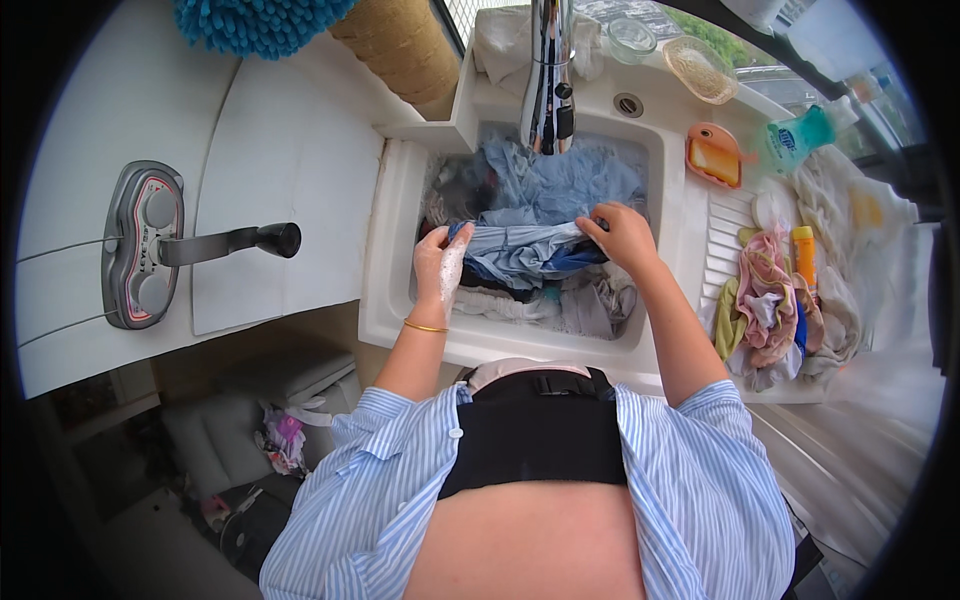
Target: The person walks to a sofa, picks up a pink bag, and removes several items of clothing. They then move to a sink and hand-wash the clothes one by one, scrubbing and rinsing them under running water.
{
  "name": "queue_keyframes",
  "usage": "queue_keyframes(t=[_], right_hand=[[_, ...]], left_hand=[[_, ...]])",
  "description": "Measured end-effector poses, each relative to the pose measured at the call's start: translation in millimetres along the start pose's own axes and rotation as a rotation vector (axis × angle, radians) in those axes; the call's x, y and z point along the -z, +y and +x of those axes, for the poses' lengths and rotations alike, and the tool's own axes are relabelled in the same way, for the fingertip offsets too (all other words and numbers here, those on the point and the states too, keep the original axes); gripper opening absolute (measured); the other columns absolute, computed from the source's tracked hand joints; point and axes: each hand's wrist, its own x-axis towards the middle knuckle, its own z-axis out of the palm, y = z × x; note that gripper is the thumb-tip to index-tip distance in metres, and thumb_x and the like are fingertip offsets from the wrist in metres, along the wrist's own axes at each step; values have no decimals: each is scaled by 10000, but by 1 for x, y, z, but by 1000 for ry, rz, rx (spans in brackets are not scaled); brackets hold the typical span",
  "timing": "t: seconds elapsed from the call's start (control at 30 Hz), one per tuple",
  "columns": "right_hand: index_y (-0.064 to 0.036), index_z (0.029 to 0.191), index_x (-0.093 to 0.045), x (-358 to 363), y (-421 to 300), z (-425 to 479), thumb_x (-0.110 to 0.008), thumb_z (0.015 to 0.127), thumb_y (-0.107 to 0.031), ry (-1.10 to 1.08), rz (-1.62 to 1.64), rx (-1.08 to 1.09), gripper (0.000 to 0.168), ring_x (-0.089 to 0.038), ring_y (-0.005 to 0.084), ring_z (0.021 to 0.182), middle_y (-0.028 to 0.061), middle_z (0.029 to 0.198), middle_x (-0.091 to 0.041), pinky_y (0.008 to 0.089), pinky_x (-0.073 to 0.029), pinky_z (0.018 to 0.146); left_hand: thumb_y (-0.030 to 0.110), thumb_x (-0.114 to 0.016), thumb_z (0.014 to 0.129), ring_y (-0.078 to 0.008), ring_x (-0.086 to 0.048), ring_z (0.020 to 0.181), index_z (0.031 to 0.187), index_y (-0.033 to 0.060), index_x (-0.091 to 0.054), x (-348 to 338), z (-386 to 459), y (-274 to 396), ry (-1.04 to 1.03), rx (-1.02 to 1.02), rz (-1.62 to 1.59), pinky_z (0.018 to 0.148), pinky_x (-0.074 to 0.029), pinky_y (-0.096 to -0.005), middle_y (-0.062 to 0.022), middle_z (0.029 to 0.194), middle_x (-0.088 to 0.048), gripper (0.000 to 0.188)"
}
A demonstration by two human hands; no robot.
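Note:
Before me is a white laundry sink [652, 315] full of wet clothes in cloudy water. A blue garment [517, 251] is stretched between my two hands, over the rest of the wash. My left hand [442, 259], with suds along the thumb side, grips its left end. At the other end, my right hand [621, 231] pinches the cloth between thumb and fingers. Behind it, light blue fabric [562, 176] floats in the water. Grey and white clothes [592, 304] lie nearer to me, and dark cloth shows partly under the held garment.
A chrome faucet [549, 82] overhangs the sink's far side. On the right ledge are an orange soap bar [712, 161] in a pink dish, a teal soap bottle [799, 139], a yellow-orange tube [805, 259] and piled cloths [765, 300]. A grey crank box [144, 244] juts from the left panel.

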Motion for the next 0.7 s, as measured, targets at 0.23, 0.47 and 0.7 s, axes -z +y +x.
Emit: queue_keyframes(t=[0.23, 0.47, 0.7], right_hand=[[-96, 1311, -549, -90, -9, -20, -761, 824, -468, 60, -338, 274, 648, -514, 463, 1191, 284, 1368, -453, 487, -487, 945], [-84, 1321, -530, -156, 54, 9, -740, 824, -363, 42, -102, 13, 607, -536, 456, 1216, 262, 1421, -485, 521, -487, 966], [-40, 924, -734, -72, -19, 2, -724, 766, -169, -114, 243, -195, 204, -613, 392, 1058, 232, 1057, -670, 455, -502, 865]], left_hand=[[449, -701, 895, -590, -221, 1410, 1607, 219, -250, -84, -18, -34, -268, -408, 841, 1177, -268, -550, -389, 1560, -157, 873], [467, -571, 971, -498, -233, 1478, 1590, 138, -292, -94, 21, -111, -375, -275, 1222, 1204, -244, -522, -306, 1596, -237, 755], [271, -584, 970, -339, -524, 1315, 1451, 22, -453, -95, 25, -70, -343, 351, 84, 1086, -421, -463, -182, 1468, -493, 558]])
